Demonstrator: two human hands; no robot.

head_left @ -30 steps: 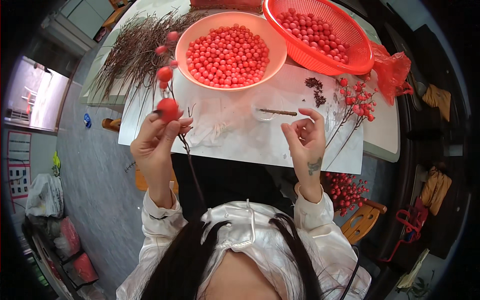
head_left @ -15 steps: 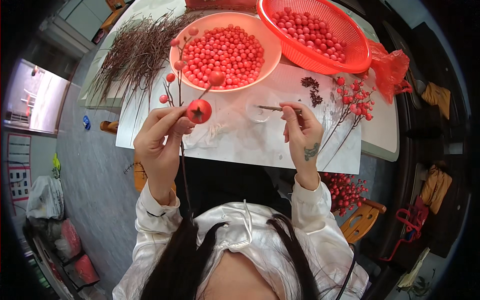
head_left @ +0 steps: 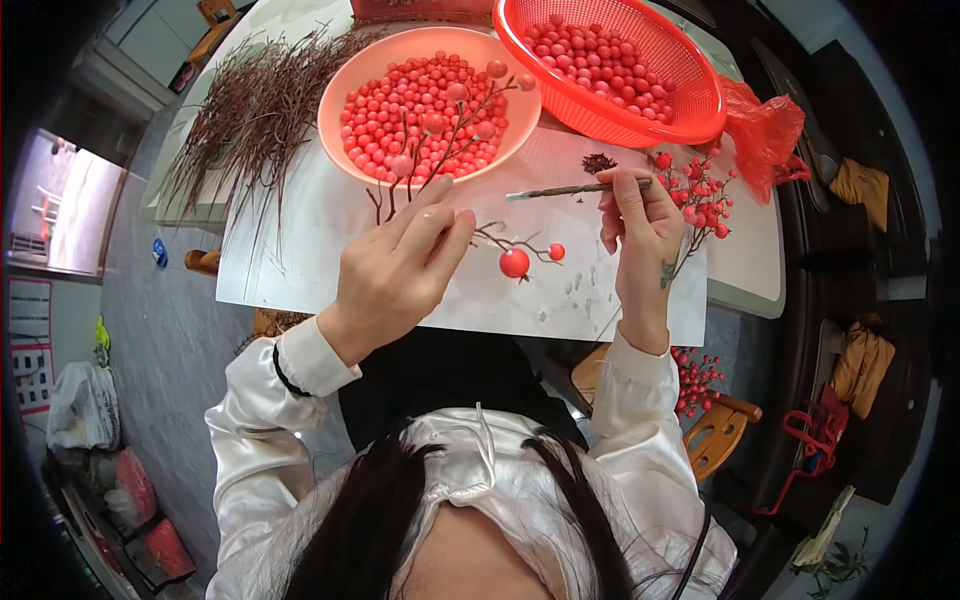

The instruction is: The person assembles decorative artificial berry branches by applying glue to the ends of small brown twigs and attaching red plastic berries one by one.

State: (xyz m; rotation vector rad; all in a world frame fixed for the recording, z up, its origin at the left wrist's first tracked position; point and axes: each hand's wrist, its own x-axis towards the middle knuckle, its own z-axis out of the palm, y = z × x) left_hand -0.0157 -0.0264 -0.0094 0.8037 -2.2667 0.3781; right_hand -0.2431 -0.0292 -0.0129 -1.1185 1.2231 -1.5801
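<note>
My left hand [head_left: 405, 262], its back turned up, is closed on a thin brown branch with red artificial berries [head_left: 514, 263]. The grip itself is hidden behind the fingers. Some of the branch's berries stand up in front of the pale orange bowl [head_left: 329, 105]; two hang to the right over the white sheet [head_left: 480, 306]. Between thumb and fingers of my right hand [head_left: 641, 218] is a slim brush-like stick [head_left: 560, 190], whose whitish tip points left toward the branch. Tip and berries are apart.
Loose red berries fill the bowl and a red colander [head_left: 712, 108] behind it. Bare twigs [head_left: 250, 115] lie at far left. Berried branches [head_left: 706, 197], dark bits [head_left: 599, 163] and a red plastic bag [head_left: 765, 130] are on the right. A wooden chair [head_left: 722, 436] stands below.
My left hand has turned over and moved right, swinging the berry branch rightward. My right hand has risen slightly with the stick. The clear dish seen earlier no longer shows.
</note>
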